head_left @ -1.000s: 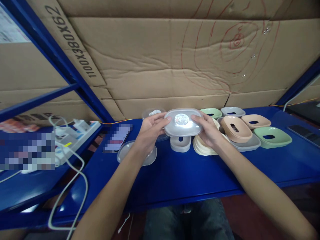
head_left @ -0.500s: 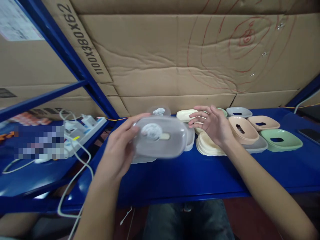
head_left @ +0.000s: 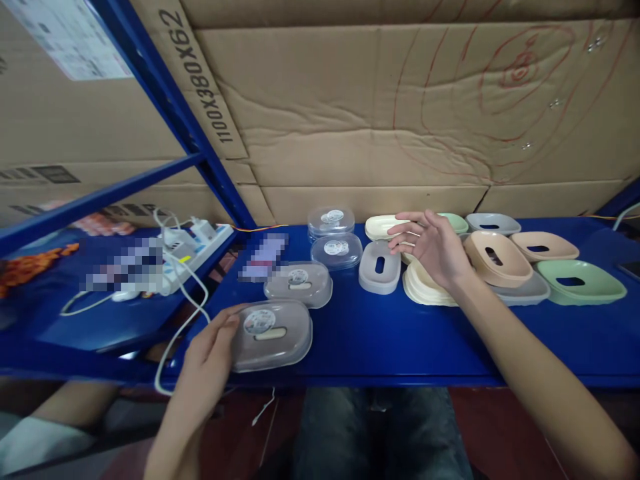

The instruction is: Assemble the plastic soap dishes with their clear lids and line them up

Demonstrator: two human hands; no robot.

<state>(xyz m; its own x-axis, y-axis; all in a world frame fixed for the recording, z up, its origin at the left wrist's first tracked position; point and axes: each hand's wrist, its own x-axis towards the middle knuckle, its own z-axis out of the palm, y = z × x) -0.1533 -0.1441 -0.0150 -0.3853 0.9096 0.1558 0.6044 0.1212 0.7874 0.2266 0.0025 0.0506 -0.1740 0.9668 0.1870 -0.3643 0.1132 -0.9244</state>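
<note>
The left hand [head_left: 213, 353] grips the left end of the front clear case [head_left: 273, 347], its thumb on top; whether that case rests fully on the counter [head_left: 350, 347] cannot be told. The right hand [head_left: 425, 243] is empty and open, fingers loosely spread, near the cream stack [head_left: 425, 287].

Clear cases lie in four spots: the front one, a second clear case [head_left: 315, 287] just behind it, a third clear case [head_left: 347, 257] farther back, and a rear clear case [head_left: 343, 227], whose doubled edges suggest more than one piece. All four spots show a round label. In the front and second cases a short cream bar also shows; other contents cannot be made out.

Seven green, peach and gray dishes are visible: two green, two peach and three gray. The near peach dish [head_left: 493, 270] sits on a gray dish [head_left: 533, 293]; the near green dish [head_left: 595, 273] is to their right. The left gray dish [head_left: 367, 273] has an open slot showing blue. One cream dish [head_left: 383, 225] lies at the back; the stack's count is unclear.

Left of the cases are one blurred phone [head_left: 265, 257] and a power strip [head_left: 200, 243] with plugs in it.
</note>
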